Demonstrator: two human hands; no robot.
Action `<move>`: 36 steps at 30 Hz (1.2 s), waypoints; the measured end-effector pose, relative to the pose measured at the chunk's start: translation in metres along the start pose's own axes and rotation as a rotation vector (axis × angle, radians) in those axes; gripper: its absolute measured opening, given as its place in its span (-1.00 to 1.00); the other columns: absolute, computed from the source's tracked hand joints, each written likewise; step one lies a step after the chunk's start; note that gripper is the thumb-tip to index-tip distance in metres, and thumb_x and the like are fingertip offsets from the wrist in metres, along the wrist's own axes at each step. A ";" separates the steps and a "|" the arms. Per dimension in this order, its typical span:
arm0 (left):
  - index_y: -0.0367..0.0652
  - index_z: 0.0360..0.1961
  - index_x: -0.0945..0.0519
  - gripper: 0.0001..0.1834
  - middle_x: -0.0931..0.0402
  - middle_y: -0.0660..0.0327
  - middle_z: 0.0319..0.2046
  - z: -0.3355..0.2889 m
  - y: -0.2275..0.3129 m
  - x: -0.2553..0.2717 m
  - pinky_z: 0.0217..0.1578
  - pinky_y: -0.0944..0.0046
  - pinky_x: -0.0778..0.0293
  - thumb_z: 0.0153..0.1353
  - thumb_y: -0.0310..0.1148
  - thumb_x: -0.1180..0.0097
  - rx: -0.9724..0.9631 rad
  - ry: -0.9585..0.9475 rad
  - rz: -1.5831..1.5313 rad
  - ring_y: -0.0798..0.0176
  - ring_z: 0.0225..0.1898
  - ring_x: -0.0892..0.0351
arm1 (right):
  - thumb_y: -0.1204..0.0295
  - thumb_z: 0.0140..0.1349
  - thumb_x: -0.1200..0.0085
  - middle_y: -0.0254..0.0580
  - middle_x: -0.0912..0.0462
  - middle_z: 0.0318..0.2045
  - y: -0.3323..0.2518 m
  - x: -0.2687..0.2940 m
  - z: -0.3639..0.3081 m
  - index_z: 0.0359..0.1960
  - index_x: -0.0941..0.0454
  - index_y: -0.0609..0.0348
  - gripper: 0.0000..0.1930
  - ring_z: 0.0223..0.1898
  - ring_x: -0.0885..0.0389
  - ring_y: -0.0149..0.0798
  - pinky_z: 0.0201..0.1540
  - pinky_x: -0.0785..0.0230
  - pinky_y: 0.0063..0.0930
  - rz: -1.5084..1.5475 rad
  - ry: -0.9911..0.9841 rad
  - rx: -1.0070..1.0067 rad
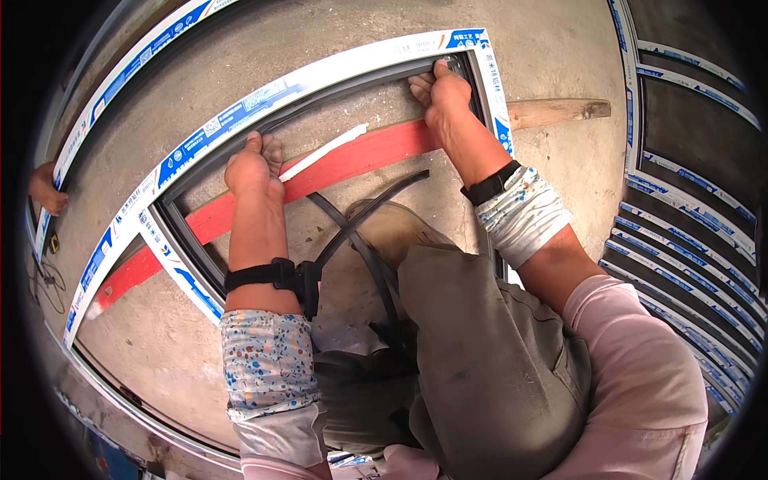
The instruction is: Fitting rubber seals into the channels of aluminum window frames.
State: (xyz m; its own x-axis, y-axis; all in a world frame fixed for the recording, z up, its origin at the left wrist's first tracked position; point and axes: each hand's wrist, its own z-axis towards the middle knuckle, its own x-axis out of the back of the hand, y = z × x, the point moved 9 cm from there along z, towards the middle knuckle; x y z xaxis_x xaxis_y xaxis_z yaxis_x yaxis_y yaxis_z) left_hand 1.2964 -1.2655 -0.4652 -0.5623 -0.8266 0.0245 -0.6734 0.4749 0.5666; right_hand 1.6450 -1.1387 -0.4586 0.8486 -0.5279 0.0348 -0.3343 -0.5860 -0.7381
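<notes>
The left hand (254,170) and right hand (450,94), fingers loosely curled, are pressing thumbs along the dark strip (352,87) inside the far edge of the white-and-blue frame (320,88) (whether they are pinching it, I cannot tell). The frame is lying over a red plank (368,154); pressing evenly should be keeping the strip from buckling.

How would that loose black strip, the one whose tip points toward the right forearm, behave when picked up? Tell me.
The black strip is probably floppy, since it appears to curve. It looks light for its length, being so narrow. It may drag the second dark strip along, as the two cross near the shoe.
</notes>
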 end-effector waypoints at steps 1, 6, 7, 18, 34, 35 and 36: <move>-0.32 -0.14 -0.42 -0.81 -0.62 0.00 -0.32 -0.001 0.000 0.000 -0.51 0.34 -0.57 0.33 -0.45 -0.13 -0.007 0.012 -0.002 0.18 -0.44 -0.66 | 0.23 0.52 0.23 0.02 -0.65 -0.23 0.000 -0.001 -0.002 -0.01 -0.43 0.32 -0.64 -0.39 -0.67 -0.14 -0.42 -0.52 -0.38 0.063 -0.009 -0.023; -0.35 -0.09 -0.37 -0.77 -0.61 -0.05 -0.28 -0.010 0.004 -0.009 -0.52 0.33 -0.55 0.34 -0.47 -0.10 -0.037 0.048 0.016 0.15 -0.43 -0.66 | 0.21 0.51 0.23 0.02 -0.64 -0.21 -0.003 -0.003 0.005 0.00 -0.43 0.33 -0.62 -0.40 -0.67 -0.10 -0.47 -0.53 -0.31 0.049 0.098 -0.054; -0.35 -0.09 -0.37 -0.77 -0.61 -0.06 -0.27 -0.010 0.004 -0.007 -0.52 0.33 -0.55 0.34 -0.48 -0.10 -0.029 0.046 0.011 0.15 -0.43 -0.66 | 0.22 0.51 0.23 0.02 -0.63 -0.25 -0.001 -0.002 0.003 -0.02 -0.42 0.32 -0.64 -0.38 -0.68 -0.12 -0.44 -0.55 -0.34 0.032 0.119 -0.062; -0.35 -0.05 -0.42 -0.75 -0.58 -0.07 -0.10 0.006 -0.004 -0.012 -0.28 0.29 -0.64 0.34 -0.45 -0.12 0.032 -0.164 -0.012 0.01 -0.14 -0.67 | 0.51 0.43 0.11 0.12 -0.56 -0.20 0.015 -0.030 -0.018 -0.03 -0.30 0.50 -0.77 -0.34 -0.70 -0.05 -0.34 -0.65 -0.38 -0.007 -0.189 -0.003; -0.40 -0.09 -0.49 -0.84 -0.58 -0.06 -0.19 -0.005 -0.017 -0.036 -0.34 0.31 -0.65 0.36 -0.53 -0.02 0.105 -0.113 -0.067 0.07 -0.23 -0.67 | 0.62 0.33 0.07 0.19 -0.55 -0.13 0.033 -0.061 -0.041 -0.04 -0.32 0.60 -0.75 -0.23 -0.68 0.03 -0.22 -0.67 -0.31 0.054 -0.359 -0.130; -0.40 -0.09 -0.49 -0.84 -0.58 -0.06 -0.19 -0.007 -0.019 -0.036 -0.34 0.31 -0.65 0.36 -0.53 -0.02 0.106 -0.106 -0.065 0.07 -0.23 -0.67 | 0.62 0.33 0.07 0.19 -0.55 -0.13 0.035 -0.065 -0.045 -0.04 -0.32 0.60 -0.75 -0.23 -0.68 0.03 -0.22 -0.67 -0.31 0.054 -0.360 -0.138; -0.40 -0.08 -0.47 -0.83 -0.57 -0.08 -0.17 -0.008 -0.020 -0.040 -0.33 0.27 -0.65 0.34 -0.54 -0.04 0.099 -0.122 -0.092 0.05 -0.23 -0.66 | 0.62 0.33 0.06 0.19 -0.56 -0.15 0.039 -0.072 -0.050 -0.06 -0.35 0.63 -0.76 -0.24 -0.68 0.03 -0.23 -0.67 -0.30 0.044 -0.388 -0.142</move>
State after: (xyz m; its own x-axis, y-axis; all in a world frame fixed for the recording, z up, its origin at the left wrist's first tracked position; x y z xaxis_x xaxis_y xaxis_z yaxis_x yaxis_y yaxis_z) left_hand 1.3364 -1.2447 -0.4708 -0.5462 -0.8280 -0.1271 -0.7653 0.4315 0.4776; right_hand 1.5504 -1.1542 -0.4561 0.9148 -0.2992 -0.2713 -0.4038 -0.6613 -0.6321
